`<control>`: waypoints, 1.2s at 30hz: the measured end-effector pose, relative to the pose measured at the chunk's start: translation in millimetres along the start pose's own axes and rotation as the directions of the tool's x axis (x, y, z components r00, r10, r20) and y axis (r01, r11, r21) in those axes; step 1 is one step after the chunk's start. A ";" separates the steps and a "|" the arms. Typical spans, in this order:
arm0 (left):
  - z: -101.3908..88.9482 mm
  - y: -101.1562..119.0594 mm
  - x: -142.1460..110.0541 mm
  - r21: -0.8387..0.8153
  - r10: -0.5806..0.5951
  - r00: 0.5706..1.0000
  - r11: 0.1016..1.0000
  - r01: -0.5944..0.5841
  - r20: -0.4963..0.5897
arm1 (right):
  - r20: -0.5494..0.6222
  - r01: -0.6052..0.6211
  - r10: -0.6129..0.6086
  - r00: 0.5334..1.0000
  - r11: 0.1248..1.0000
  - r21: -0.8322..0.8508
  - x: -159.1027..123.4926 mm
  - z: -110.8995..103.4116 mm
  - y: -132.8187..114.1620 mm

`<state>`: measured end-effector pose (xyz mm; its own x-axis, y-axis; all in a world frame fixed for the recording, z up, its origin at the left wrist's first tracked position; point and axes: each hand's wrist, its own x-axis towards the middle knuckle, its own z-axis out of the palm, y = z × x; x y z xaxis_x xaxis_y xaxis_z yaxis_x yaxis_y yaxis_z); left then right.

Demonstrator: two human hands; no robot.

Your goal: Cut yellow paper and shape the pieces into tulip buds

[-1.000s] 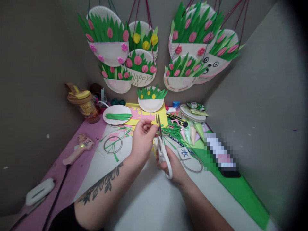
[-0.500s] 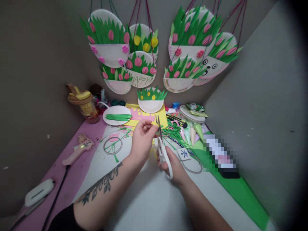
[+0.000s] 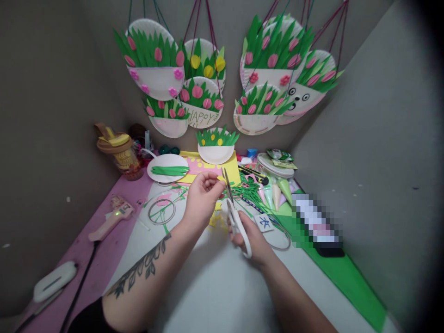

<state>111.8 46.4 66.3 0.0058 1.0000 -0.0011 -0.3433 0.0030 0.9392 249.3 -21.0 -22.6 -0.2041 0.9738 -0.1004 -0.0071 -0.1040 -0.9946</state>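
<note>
White-handled, metal-bladed scissors [image 3: 237,218]: in right hand [image 3: 255,241], fingers wrapped round handles, blades parted. Probably light, rigid; hold by loops. Left hand [image 3: 204,198]: fingertips pinched, apparently on small yellow paper piece [image 3: 221,177] beside blades; likely flimsy, creases easily; grip edge.

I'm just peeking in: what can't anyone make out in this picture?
In the head view:
- What the left hand pinches: too small, partly covered by its own fingers.
- Part of the white-handled metal scissors' grip: behind the right hand.
- Screen of the black rectangular phone: pixelated.
- Tops of the thin dark-red strings: cut off by the upper edge.
- Lettering on the clear cup with brown-and-yellow lid: too small, blurred.
</note>
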 end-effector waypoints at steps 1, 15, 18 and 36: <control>-0.3 0.2 0.2 0.003 0.002 1.000 1.000 -0.002 0.000 | -0.001 0.002 -0.002 1.000 1.000 0.002 0.1 -0.3 0.4; -5.4 3.5 4.3 0.013 -0.012 0.998 1.000 0.011 0.055 | 0.012 0.006 -0.007 1.000 0.999 0.039 0.9 -5.0 4.4; -6.6 4.7 4.9 0.021 -0.021 0.998 1.000 0.020 0.053 | 0.003 -0.007 0.007 1.000 1.000 0.023 0.7 -4.2 0.8; -11.0 2.4 9.5 -0.083 -0.059 0.997 0.995 0.062 0.046 | -0.147 -0.013 0.011 0.989 1.000 -0.018 3.1 -1.2 -6.5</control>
<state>100.8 56.0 64.8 0.0689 0.9968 -0.0405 -0.4189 0.0657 0.9057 249.9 -17.0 -16.5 -0.0578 0.9918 -0.1140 0.0132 -0.1134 -0.9935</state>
